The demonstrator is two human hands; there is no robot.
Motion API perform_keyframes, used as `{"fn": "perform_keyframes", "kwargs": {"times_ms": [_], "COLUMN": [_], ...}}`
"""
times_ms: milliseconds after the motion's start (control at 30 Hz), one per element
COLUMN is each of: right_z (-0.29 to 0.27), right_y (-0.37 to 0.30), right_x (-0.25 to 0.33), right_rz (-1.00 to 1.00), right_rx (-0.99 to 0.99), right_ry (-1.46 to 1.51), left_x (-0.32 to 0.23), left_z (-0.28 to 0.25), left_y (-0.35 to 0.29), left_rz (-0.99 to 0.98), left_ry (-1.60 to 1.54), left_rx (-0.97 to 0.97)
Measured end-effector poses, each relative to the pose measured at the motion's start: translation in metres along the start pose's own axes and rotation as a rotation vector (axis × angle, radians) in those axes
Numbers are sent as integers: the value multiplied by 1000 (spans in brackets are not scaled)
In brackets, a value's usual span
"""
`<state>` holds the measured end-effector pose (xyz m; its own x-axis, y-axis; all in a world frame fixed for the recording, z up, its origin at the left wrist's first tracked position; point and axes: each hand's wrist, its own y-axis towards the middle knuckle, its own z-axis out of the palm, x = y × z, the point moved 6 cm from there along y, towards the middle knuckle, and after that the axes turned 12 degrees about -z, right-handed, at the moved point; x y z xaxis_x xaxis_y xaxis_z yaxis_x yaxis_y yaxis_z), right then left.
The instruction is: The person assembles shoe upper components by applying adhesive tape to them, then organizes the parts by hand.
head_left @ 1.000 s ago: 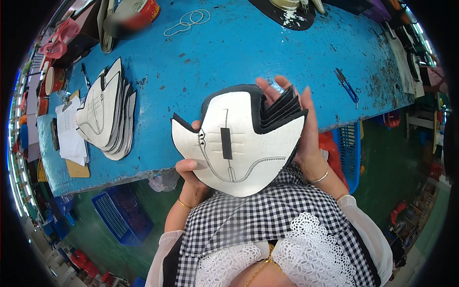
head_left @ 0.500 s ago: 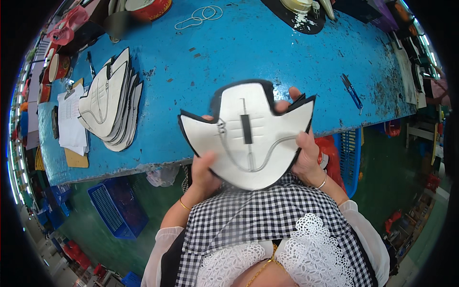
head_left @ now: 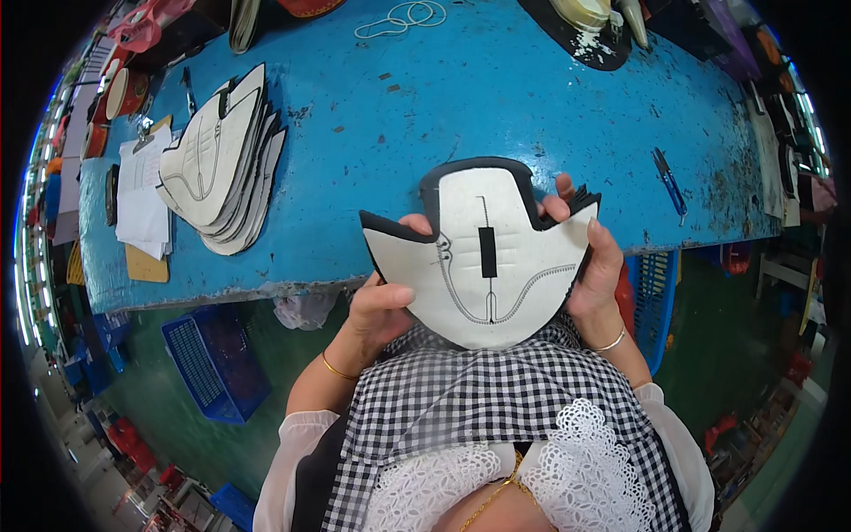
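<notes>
Between my two hands I hold a stack of stitched shoe uppers point(head_left: 532, 253), white face up with black edges, over my lap at the table's front edge. The top piece carries a dark central slot and a curved line of stitching. My left hand point(head_left: 381, 306) grips the left wing, thumb on the white face and fingers behind. At the right wing my right hand point(head_left: 598, 266) is closed round the edge, its fingertips showing past the far side. A pile of similar shoe uppers point(head_left: 199, 164) lies on the table to the left.
The blue table point(head_left: 355, 160) bears a clipboard with papers point(head_left: 144, 199), blue-handled thread snips point(head_left: 669, 186), a loop of white cord point(head_left: 399, 22) and a dark mat point(head_left: 589, 49) with white residue. Below stand blue plastic baskets point(head_left: 217, 368).
The stack of shoe uppers has shifted slightly right and now appears sharp rather than blurred. My left hand has moved right with it. The whole view has shifted a little.
</notes>
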<state>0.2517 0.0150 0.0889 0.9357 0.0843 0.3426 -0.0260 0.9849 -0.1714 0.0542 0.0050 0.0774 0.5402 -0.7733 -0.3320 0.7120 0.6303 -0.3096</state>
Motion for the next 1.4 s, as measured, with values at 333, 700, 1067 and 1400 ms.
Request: {"fn": "perform_keyframes", "kwargs": {"times_ms": [333,700,1067,1400], "right_z": [15,7,6,2], "right_y": [12,78,76,77], "right_x": [-2,22,19,16], "right_rz": [-121,-269,-309,-228], "right_rx": [5,213,267,244], "right_ry": [-194,-1192,-1163,-1023], "left_x": [-12,-82,-224,-264], "left_z": [20,-3,10,-11], "left_y": [5,18,92,187], "left_rz": [99,319,429,432], "left_ry": [200,969,1838,2441], "left_rx": [-245,-430,-591,-622]}}
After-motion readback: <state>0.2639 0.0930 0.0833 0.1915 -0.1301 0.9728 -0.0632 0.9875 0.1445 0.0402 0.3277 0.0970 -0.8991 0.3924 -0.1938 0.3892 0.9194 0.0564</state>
